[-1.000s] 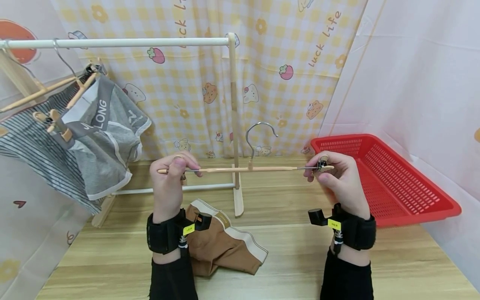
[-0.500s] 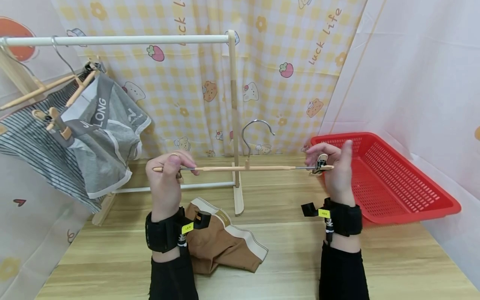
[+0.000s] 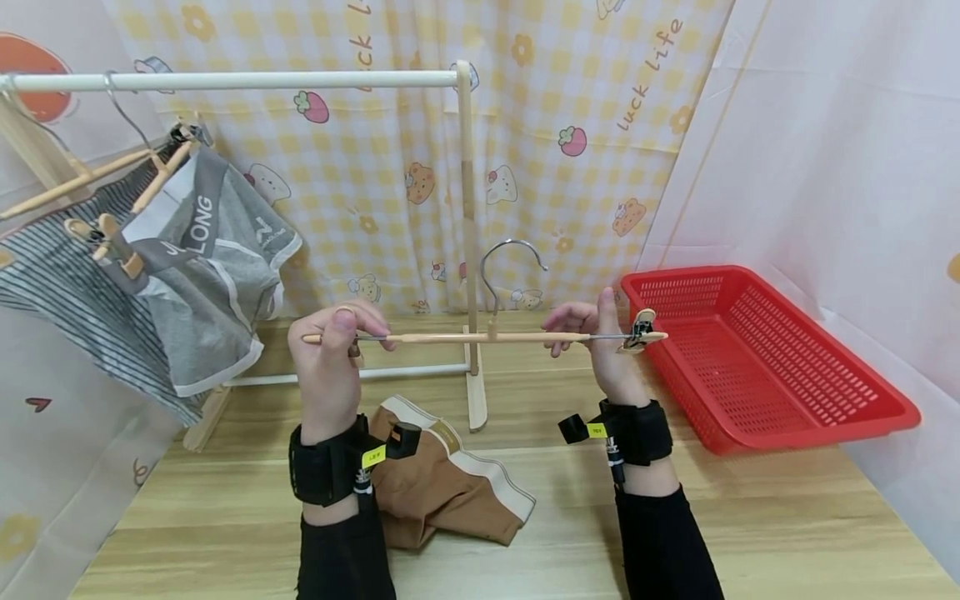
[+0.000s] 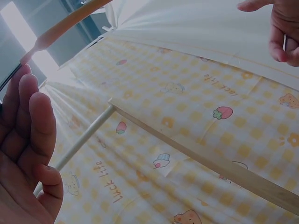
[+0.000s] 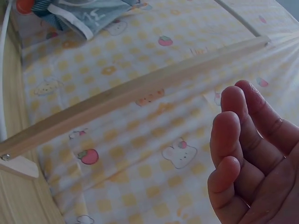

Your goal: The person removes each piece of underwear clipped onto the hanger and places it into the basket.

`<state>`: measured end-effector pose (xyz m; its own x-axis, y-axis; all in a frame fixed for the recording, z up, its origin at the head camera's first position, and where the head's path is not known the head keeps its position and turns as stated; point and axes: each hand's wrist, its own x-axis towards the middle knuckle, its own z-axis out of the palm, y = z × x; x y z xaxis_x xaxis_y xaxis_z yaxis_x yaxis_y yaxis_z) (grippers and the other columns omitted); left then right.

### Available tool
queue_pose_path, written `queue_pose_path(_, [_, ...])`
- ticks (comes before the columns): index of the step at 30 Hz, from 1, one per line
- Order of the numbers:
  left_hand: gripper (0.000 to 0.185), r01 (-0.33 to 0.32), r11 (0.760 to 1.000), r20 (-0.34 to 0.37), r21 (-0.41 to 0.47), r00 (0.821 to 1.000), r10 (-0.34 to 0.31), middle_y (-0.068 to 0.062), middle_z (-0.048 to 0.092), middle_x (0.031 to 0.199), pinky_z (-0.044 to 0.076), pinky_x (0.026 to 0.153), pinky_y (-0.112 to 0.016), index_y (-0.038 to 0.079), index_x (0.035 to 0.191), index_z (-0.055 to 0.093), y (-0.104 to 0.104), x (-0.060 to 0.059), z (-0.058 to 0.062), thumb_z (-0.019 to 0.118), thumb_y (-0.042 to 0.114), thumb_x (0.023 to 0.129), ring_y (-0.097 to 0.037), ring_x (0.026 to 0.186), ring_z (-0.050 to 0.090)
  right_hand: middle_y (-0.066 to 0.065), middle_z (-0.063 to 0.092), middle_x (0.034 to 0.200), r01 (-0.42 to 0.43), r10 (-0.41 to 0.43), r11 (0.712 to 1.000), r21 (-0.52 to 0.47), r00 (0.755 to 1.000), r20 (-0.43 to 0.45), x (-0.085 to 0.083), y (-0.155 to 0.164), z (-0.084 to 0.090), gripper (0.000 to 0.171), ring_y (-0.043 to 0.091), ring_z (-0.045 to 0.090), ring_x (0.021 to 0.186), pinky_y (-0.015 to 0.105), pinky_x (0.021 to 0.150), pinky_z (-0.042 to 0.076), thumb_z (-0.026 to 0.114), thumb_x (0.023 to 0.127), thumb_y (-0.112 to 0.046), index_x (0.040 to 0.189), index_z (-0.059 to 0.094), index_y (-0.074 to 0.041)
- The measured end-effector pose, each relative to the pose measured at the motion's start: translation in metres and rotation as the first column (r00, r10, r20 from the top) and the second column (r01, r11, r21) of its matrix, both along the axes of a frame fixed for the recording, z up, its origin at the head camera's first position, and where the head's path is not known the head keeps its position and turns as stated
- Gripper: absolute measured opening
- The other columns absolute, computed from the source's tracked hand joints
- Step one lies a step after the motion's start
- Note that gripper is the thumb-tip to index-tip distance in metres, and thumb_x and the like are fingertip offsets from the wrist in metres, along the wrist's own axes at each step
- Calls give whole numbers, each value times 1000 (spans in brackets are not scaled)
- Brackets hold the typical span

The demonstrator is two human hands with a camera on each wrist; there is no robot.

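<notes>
A thin wooden clip hanger (image 3: 427, 338) with a metal hook is held level above the table. My left hand (image 3: 326, 362) pinches its left end; the left clip is mostly hidden by that hand. In the left wrist view the fingers (image 4: 42, 123) lie close below the hanger bar (image 4: 70, 25). My right hand (image 3: 611, 362) has its thumb raised and its fingers loosely bent at the bar, just inside the right clip (image 3: 642, 332). The right wrist view shows the right hand (image 5: 261, 158) gripping nothing. Brown briefs (image 3: 442, 492) with a pale waistband lie on the table below.
A drying rack (image 3: 300, 81) stands at the left with grey briefs (image 3: 217, 275) and a striped garment (image 3: 75, 283) on hangers. A red plastic basket (image 3: 832, 350) sits at the right. A checked curtain (image 3: 570, 200) hangs behind.
My right hand has let go of the right clip, opened, and slid left along the bar. My left hand and the hanger have shifted slightly left.
</notes>
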<state>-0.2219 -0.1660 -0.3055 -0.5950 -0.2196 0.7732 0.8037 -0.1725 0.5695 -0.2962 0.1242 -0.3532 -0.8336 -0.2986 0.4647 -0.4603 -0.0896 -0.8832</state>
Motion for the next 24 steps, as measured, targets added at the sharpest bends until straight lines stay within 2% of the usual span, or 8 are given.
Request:
queue_pose_path(3, [50, 3, 1000, -3, -2, 1000, -3, -10, 62, 61, 38, 51, -28, -6, 60, 64, 1, 0, 1, 66, 33, 93, -20, 51, 55, 17, 66, 72, -21, 20, 999, 33, 1000, 7, 1, -5, -1, 97, 21, 59, 59, 37, 68, 48, 12, 99, -68, 96, 63, 14])
queue_pose_path(7, [51, 3, 1000, -2, -9, 1000, -3, -10, 62, 60, 36, 50, -27, -6, 60, 64, 1, 1, 2, 66, 34, 93, -20, 51, 55, 13, 65, 72, -35, 33, 997, 74, 999, 21, 3, -10, -1, 95, 21, 60, 59, 35, 68, 48, 9, 101, -64, 97, 63, 14])
queue_pose_path(12, [47, -3, 1000, 11, -12, 1000, 3, -10, 63, 60, 42, 53, -29, -5, 61, 65, 2, 3, 1, 64, 30, 93, -20, 51, 55, 12, 66, 71, -35, 35, 996, 88, 999, 5, 4, -13, 0, 92, 20, 60, 58, 32, 62, 50, 9, 103, -59, 97, 63, 16])
queue_pose_path(20, [48, 2, 1000, 6, -5, 1000, -2, -10, 62, 59, 42, 54, -30, -5, 60, 64, 2, 3, 2, 65, 30, 92, -20, 51, 55, 16, 64, 72, -51, 52, 996, 78, 999, -15, 3, -13, 0, 90, 20, 59, 58, 32, 61, 50, 11, 103, -60, 96, 65, 11])
queue_pose_path(24, [49, 2, 1000, 4, -7, 1000, -2, -10, 62, 59, 41, 53, -29, -6, 60, 64, 2, 3, 2, 65, 31, 92, -20, 51, 55, 17, 65, 73, -44, 46, 993, 114, 999, -16, 3, -15, -2, 86, 21, 60, 59, 32, 60, 52, 13, 104, -57, 96, 66, 10])
